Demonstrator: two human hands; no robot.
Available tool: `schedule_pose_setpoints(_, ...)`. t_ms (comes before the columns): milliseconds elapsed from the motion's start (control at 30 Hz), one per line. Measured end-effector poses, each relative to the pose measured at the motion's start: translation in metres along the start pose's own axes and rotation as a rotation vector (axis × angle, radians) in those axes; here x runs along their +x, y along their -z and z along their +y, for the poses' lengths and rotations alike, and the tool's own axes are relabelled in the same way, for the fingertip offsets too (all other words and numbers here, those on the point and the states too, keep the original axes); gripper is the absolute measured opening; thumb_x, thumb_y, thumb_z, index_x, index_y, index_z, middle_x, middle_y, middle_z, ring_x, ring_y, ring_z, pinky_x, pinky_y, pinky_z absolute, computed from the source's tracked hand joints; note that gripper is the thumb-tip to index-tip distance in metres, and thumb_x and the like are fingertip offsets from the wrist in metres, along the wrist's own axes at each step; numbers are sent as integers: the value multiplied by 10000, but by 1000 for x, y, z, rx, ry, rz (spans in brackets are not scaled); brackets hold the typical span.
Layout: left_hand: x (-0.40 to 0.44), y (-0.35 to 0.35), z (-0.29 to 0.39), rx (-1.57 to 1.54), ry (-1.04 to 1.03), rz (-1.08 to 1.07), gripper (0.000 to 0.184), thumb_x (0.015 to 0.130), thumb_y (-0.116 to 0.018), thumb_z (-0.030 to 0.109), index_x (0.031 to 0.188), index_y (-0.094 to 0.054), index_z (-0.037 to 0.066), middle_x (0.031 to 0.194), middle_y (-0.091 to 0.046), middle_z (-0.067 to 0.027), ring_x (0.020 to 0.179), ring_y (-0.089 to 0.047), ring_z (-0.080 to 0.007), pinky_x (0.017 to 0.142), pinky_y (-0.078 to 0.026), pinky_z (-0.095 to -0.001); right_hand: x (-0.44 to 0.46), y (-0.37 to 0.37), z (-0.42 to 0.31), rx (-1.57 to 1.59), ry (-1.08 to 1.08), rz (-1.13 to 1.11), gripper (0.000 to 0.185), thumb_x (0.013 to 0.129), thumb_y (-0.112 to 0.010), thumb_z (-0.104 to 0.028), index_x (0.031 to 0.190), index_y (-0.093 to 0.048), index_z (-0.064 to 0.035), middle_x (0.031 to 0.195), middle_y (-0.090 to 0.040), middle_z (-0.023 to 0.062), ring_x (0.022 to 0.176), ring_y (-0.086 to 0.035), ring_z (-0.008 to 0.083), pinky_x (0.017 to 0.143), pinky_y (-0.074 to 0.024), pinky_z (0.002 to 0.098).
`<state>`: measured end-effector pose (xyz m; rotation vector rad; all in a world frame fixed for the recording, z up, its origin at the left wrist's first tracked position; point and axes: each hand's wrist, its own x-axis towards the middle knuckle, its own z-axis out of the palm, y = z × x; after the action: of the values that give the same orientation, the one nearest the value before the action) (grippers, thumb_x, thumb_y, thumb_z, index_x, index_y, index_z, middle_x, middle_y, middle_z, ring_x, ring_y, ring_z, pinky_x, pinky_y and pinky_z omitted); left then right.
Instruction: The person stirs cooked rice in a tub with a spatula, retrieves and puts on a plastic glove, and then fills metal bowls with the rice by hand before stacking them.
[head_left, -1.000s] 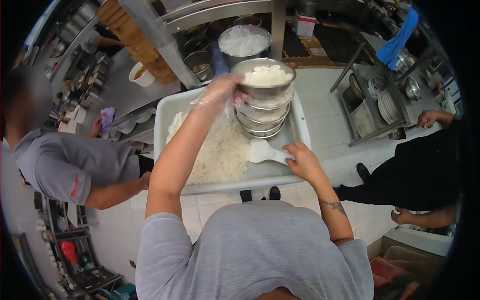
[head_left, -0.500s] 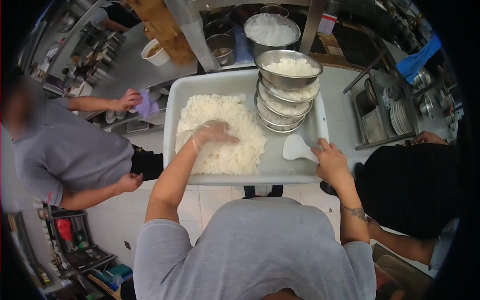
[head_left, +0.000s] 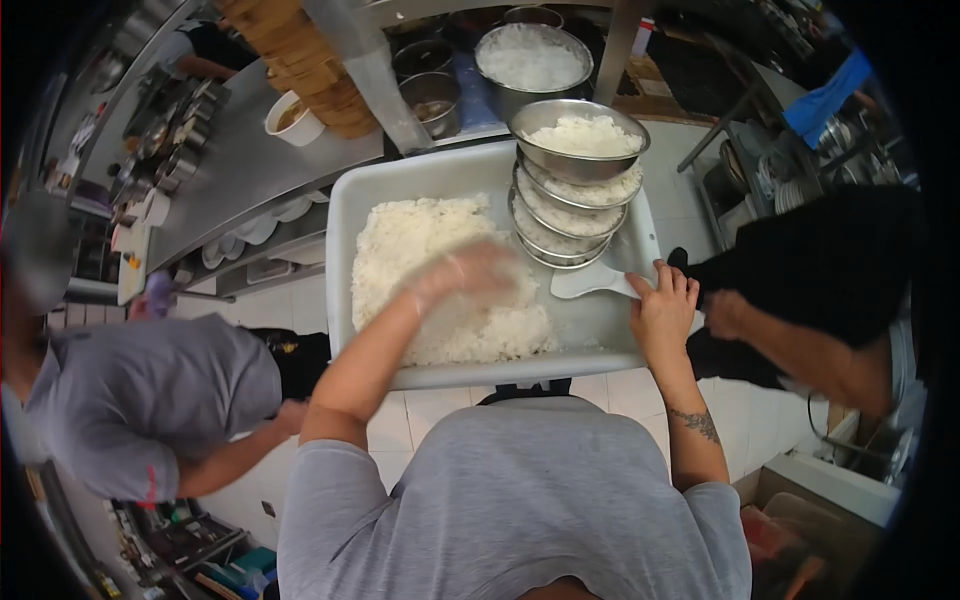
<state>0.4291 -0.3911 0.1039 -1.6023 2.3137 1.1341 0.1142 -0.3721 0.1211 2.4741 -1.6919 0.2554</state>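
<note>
My left hand [head_left: 470,275], in a clear plastic glove, is over the right part of a broad bed of cooked white rice [head_left: 400,235]. Motion smears its fingers, so their shape is unclear. The rice lies in a large white plastic tub [head_left: 338,200]. At the tub's right rim, my right hand [head_left: 662,305] grips the handle of a white rice paddle [head_left: 580,282], whose blade points left into the tub. Just behind the paddle stands a stack of metal bowls [head_left: 570,160] filled with rice; the top bowl is deeper than those beneath.
On the left stands a person in a grey shirt [head_left: 170,390]; another in dark clothes [head_left: 800,290] is close on the right. Behind the tub are a steel post [head_left: 375,80] and a pot of white contents [head_left: 530,60]. Bamboo steamers [head_left: 320,85] sit on the steel counter [head_left: 240,150].
My left hand has moved right across the rice, which now spreads further right. The paddle has shifted slightly left and up. The left person has turned away; the right person has come closer.
</note>
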Motion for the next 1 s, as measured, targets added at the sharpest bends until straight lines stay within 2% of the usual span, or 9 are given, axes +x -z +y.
schedule_pose_setpoints(67, 19, 44, -27, 58, 296, 109, 668, 848, -582, 490, 1378, -431, 112, 1423, -413, -137, 1341, -349, -279, 1132, -248, -391, -2, 6, 0, 15, -52, -37, 394, 674, -710, -113, 1055, -697, -211, 1123, -563, 104, 1035, -505, 281, 905, -378, 419)
schedule_pose_setpoints(200, 79, 32, -111, 213, 183, 181, 740, 807, -572, 567, 1346, -469, 71, 1388, -454, -160, 1284, -426, -317, 1086, -312, -363, 4, 25, 5, 34, -144, -140, 367, 684, -718, -142, 1043, -703, -219, 975, -546, 64, 941, -504, 246, 792, -381, 381)
schedule_pose_setpoints(400, 74, -11, -20, 47, 81, -221, 807, 761, -584, 586, 1360, -446, 64, 1409, -422, -179, 1316, -383, -326, 1105, -281, -364, 1, 14, 9, -49, -57, 99, 355, 681, -704, -120, 1031, -706, -179, 906, -525, 42, 860, -482, 236, 740, -359, 383)
schedule_pose_setpoints(633, 23, -70, 70, 17, -38, -148, 718, 860, -480, 515, 1439, -327, 120, 1474, -320, -169, 1392, -226, -344, 1145, -200, -430, -4, 23, 5, 79, -119, 366, 597, 678, -728, -68, 1248, -575, -154, 1273, -462, 154, 1110, -461, 312, 931, -367, 421)
schedule_pose_setpoints(733, 4, -55, 77, 16, -165, -92, 758, 865, -443, 595, 1449, -307, 131, 1495, -278, -155, 1404, -186, -346, 1153, -170, -451, -11, 10, 14, 463, -223, 520, 642, 725, -722, -49, 1321, -509, -156, 1330, -397, 158, 1120, -446, 314, 900, -401, 380)
schedule_pose_setpoints(767, -3, -47, 72, 6, -238, -64, 781, 861, -432, 629, 1450, -303, 133, 1501, -266, -151, 1406, -177, -346, 1154, -163, -456, -14, 2, 20, 500, -224, 568, 677, 735, -732, -41, 1350, -464, -130, 1328, -380, 143, 1063, -491, 254, 839, -438, 334)
schedule_pose_setpoints(900, -23, 24, 1, 22, 432, 108, 848, 839, -424, 681, 1425, -341, 74, 1484, -297, -168, 1412, -182, -309, 1145, -196, -451, -31, -9, 11, 920, -373, 465, 757, 728, -712, -28, 1394, -355, -74, 1296, -373, 128, 914, -548, 145, 759, -465, 305)
schedule_pose_setpoints(967, -19, 53, -72, 64, 590, 135, 779, 857, -427, 640, 1326, -481, 20, 1392, -436, -197, 1315, -377, -348, 1102, -279, -396, -33, -13, 13, 963, -345, 453, 736, 731, -685, -8, 1388, -357, -62, 1300, -369, 129, 922, -547, 148, 758, -462, 299)
schedule_pose_setpoints(1000, -25, 50, -115, 45, 465, 188, 765, 851, -435, 647, 1281, -527, 21, 1371, -457, -203, 1277, -422, -354, 1076, -315, -403, -35, -16, 15, 980, -335, 449, 726, 732, -671, 3, 1384, -358, -56, 1302, -366, 129, 926, -546, 149, 757, -461, 295)
